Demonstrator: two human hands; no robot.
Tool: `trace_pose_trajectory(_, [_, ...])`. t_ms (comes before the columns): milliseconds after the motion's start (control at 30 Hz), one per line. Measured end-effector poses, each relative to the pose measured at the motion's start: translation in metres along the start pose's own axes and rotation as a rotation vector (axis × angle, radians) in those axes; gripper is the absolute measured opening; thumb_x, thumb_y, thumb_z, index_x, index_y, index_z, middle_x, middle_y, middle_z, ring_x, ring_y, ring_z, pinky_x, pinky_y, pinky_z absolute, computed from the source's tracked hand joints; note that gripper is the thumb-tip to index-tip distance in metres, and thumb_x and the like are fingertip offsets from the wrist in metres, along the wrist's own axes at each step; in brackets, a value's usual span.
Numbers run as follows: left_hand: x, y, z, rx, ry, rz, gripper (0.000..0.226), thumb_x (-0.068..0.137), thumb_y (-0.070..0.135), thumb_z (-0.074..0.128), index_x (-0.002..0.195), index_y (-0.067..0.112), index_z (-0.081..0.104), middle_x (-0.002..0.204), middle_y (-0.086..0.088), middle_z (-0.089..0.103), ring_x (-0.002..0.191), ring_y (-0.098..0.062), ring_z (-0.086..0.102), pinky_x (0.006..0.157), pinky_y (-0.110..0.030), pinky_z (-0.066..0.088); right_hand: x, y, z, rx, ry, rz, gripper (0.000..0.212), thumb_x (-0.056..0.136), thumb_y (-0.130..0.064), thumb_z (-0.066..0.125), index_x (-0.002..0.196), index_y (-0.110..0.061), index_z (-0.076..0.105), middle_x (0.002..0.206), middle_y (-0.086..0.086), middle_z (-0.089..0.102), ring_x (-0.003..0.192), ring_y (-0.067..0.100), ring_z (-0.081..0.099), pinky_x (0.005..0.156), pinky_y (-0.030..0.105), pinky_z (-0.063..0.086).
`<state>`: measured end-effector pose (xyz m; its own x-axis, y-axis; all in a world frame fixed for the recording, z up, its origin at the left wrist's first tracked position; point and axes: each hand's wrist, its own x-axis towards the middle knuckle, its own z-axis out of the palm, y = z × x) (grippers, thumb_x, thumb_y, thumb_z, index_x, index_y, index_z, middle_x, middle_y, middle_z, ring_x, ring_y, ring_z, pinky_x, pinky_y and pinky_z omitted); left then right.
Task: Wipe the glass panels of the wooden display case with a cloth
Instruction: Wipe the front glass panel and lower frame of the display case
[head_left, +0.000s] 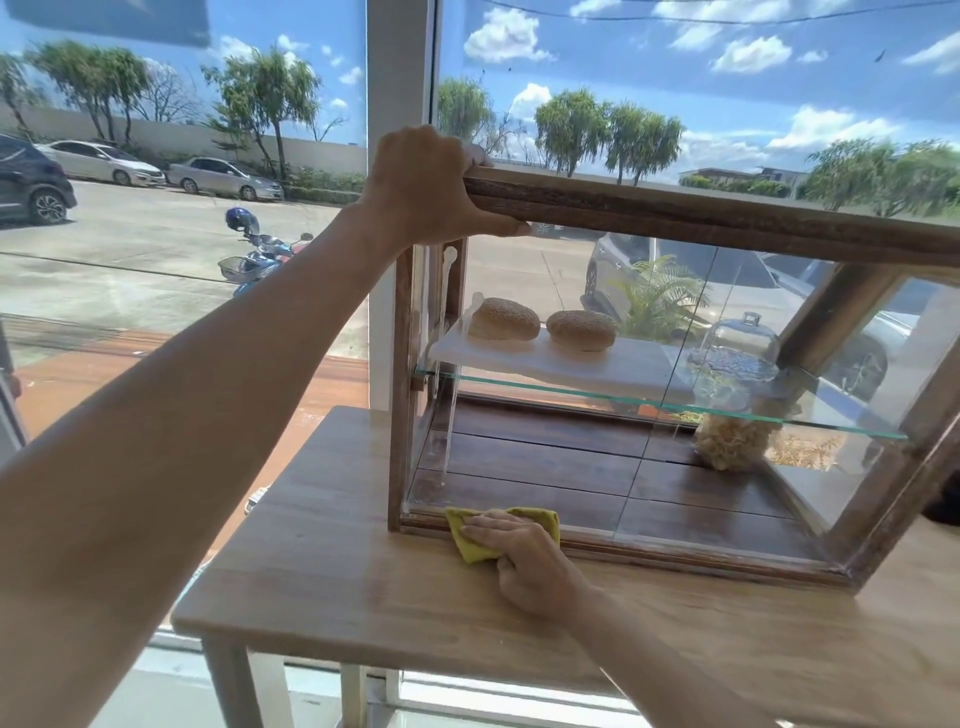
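Observation:
A wooden display case (727, 218) with glass panels stands on a light wooden table (363, 597). My left hand (431, 189) grips the case's top left corner, thumb under the top rail. My right hand (524, 561) presses a yellow-green cloth (467, 540) against the bottom left of the front glass panel (571, 457), at the lower frame rail. The cloth is partly hidden under my fingers.
Inside the case, two sesame buns (504, 319) lie on a white board (545, 364) on a glass shelf (675, 402), beside a glass dome (737, 348). A jar (727, 441) stands below. A large window (208, 156) is right behind the table.

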<state>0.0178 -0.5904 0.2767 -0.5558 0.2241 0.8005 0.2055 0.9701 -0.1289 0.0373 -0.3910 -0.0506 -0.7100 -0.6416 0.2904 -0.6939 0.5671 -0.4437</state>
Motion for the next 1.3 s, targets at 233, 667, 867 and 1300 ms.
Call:
trace_pose_trajectory(233, [0.0,0.0,0.0,0.0,0.015,0.006,0.093,0.05,0.095,0.032,0.095,0.024,0.072,0.064,0.003,0.067,0.06,-0.013,0.053,0.068,-0.022,0.041,-0.044,0.002,-0.004,-0.099,0.032,-0.119,0.057,0.076,-0.003,0.035,0.126,-0.013,0.062,0.135,-0.007,0.054,0.128,0.003,0.037,0.112,0.016,0.018])
trace_pose_trajectory(667, [0.0,0.001,-0.001,0.005,0.007,-0.013,0.094,0.05,0.094,0.031,0.097,0.024,0.072,0.067,0.002,0.068,0.063,-0.014,0.054,0.073,-0.027,0.047,-0.019,0.013,-0.001,-0.108,0.057,-0.03,0.065,0.076,-0.001,0.031,0.136,-0.018,0.052,0.144,-0.009,0.044,0.136,0.006,0.032,0.117,0.025,0.019])
trace_pose_trajectory(867, [-0.001,0.002,-0.004,0.014,-0.025,0.021,0.092,0.054,0.093,0.036,0.105,0.024,0.069,0.07,0.004,0.069,0.065,-0.015,0.059,0.073,-0.026,0.048,-0.011,0.006,-0.011,-0.077,0.05,-0.006,0.06,0.072,0.005,0.037,0.123,-0.013,0.063,0.133,-0.001,0.057,0.127,0.013,0.048,0.111,0.03,0.032])
trace_pose_trajectory(1300, [0.003,-0.013,-0.016,0.04,-0.128,0.156,0.076,0.07,0.072,0.056,0.118,0.013,0.063,0.069,-0.006,0.068,0.058,-0.015,0.052,0.062,-0.022,0.042,0.048,-0.056,-0.168,-0.522,0.758,-0.499,0.05,0.086,0.003,0.046,0.135,-0.006,0.048,0.144,0.012,0.043,0.132,0.027,0.042,0.109,0.04,0.036])
